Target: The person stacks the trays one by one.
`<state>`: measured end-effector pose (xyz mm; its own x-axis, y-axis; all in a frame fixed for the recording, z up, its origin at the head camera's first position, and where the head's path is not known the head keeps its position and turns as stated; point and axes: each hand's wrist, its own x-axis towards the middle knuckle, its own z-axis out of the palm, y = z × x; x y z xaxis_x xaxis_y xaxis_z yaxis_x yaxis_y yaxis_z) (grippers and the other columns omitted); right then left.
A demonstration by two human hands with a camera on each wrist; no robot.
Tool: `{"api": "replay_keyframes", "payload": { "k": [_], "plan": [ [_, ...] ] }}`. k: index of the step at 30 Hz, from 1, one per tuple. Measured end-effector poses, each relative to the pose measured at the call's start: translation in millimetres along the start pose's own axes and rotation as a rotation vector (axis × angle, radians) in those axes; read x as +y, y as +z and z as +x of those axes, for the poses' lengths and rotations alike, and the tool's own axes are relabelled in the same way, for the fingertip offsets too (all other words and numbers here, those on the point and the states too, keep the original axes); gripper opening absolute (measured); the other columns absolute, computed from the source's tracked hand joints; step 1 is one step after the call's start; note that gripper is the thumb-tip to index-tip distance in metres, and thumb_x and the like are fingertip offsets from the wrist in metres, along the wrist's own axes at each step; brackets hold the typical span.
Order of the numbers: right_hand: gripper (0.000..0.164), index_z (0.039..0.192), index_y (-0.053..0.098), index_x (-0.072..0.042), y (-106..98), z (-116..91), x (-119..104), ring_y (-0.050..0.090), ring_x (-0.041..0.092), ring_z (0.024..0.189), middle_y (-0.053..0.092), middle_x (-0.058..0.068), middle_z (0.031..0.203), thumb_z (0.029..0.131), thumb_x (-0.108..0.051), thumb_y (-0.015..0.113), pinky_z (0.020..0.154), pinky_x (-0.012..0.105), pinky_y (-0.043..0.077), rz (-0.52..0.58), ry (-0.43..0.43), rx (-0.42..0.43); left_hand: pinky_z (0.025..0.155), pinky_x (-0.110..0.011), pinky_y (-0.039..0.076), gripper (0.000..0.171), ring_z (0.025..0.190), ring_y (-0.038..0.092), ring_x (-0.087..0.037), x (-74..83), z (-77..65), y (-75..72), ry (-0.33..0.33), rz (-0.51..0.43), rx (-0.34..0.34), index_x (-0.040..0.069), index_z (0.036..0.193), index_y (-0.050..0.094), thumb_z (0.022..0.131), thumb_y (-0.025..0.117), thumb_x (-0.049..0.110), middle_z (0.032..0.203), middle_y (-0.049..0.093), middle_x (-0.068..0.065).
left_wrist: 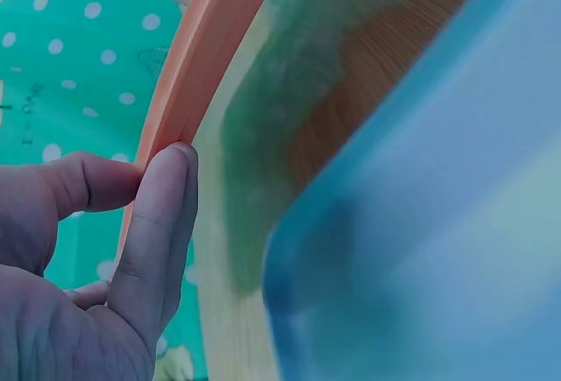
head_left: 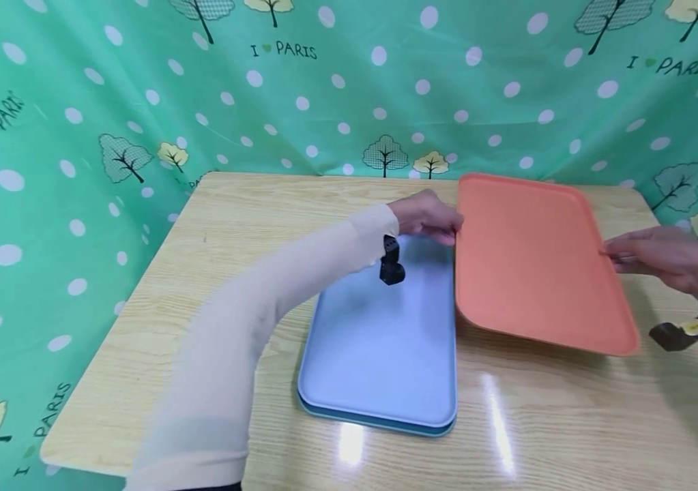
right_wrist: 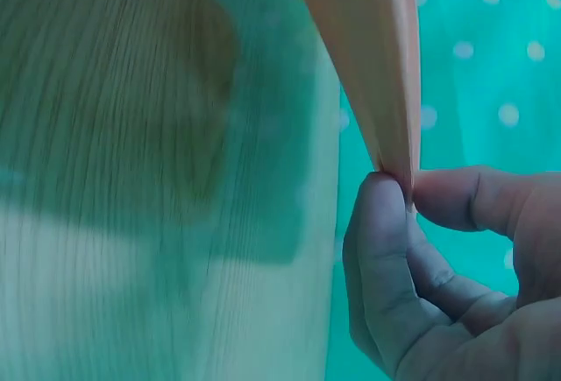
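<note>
An orange rectangular tray (head_left: 539, 266) is held up above the right part of the table, tilted, by both hands. My left hand (head_left: 428, 215) pinches its left long edge, thumb on one side of the rim and fingers on the other, as the left wrist view shows. On the opposite edge my right hand (head_left: 671, 259) pinches the rim the same way; in the right wrist view its thumb and fingertips meet at the tray edge (right_wrist: 386, 92). Below the left forearm lies a light blue tray (head_left: 385, 354), stacked on a darker blue tray (head_left: 379, 426) whose rim peeks out.
The wooden table (head_left: 213, 245) carries the blue stack near its middle. A green polka-dot cloth (head_left: 299, 109) hangs behind the table and along its left side. The orange tray's left edge sits right beside the blue stack's right edge in the head view.
</note>
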<state>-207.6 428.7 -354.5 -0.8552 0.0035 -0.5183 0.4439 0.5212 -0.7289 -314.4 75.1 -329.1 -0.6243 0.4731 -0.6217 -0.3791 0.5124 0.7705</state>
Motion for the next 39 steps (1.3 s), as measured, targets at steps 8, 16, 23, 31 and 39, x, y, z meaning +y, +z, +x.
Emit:
{"api": "replay_keyframes", "payload": {
  "k": [8, 16, 23, 31, 39],
  "plan": [
    [0.031, 0.082, 0.069, -0.035, 30.5, 0.3, -28.8, 0.070, -0.001, 0.079, 0.072, -0.017, 0.082, 0.104, -0.022, 0.050, 0.074, 0.021, 0.059, 0.060, -0.040, -0.069, 0.091, -0.032, 0.055, 0.013, 0.051, 0.066, -0.012, -19.6, -25.9, -35.1, 0.005, 0.051, 0.052, -0.002, 0.093, 0.074, 0.088, 0.064, 0.003, 0.068, 0.071, -0.009],
    [0.019, 0.092, 0.068, -0.025, 69.9, 5.7, -52.4, 0.070, 0.000, 0.081, 0.072, -0.015, 0.084, 0.102, -0.018, 0.053, 0.076, 0.022, 0.059, 0.076, -0.115, -0.093, 0.069, -0.027, 0.060, 0.011, 0.050, 0.066, -0.012, -46.5, -51.0, -67.4, 0.001, 0.022, 0.126, -0.004, 0.093, 0.073, 0.089, 0.068, 0.005, 0.066, 0.070, -0.009],
    [0.019, 0.091, 0.069, -0.021, 103.6, 14.3, -69.9, 0.070, 0.002, 0.080, 0.073, -0.010, 0.083, 0.101, -0.014, 0.054, 0.077, 0.022, 0.059, 0.143, -0.129, -0.145, 0.050, -0.021, 0.056, 0.009, 0.046, 0.063, -0.012, -71.7, -69.1, -90.3, 0.003, -0.048, 0.163, -0.005, 0.085, 0.070, 0.089, 0.066, 0.002, 0.061, 0.067, -0.009],
    [0.016, 0.090, 0.070, -0.019, 128.1, 20.1, -82.9, 0.072, 0.004, 0.081, 0.074, -0.006, 0.084, 0.100, -0.014, 0.057, 0.080, 0.025, 0.059, 0.195, -0.136, -0.183, 0.052, -0.020, 0.056, 0.010, 0.048, 0.064, -0.011, -96.0, -82.9, -109.6, -0.018, -0.062, 0.191, -0.002, 0.084, 0.070, 0.090, 0.067, 0.004, 0.063, 0.067, -0.008],
    [0.013, 0.104, 0.068, -0.006, 152.0, 24.8, -94.7, 0.072, 0.005, 0.080, 0.075, -0.005, 0.083, 0.099, -0.013, 0.058, 0.081, 0.026, 0.059, 0.188, -0.128, -0.201, 0.054, -0.020, 0.057, 0.008, 0.052, 0.065, -0.011, -120.0, -94.1, -126.1, -0.044, -0.070, 0.196, -0.002, 0.085, 0.070, 0.090, 0.067, 0.003, 0.065, 0.070, -0.008]
  ]
}}
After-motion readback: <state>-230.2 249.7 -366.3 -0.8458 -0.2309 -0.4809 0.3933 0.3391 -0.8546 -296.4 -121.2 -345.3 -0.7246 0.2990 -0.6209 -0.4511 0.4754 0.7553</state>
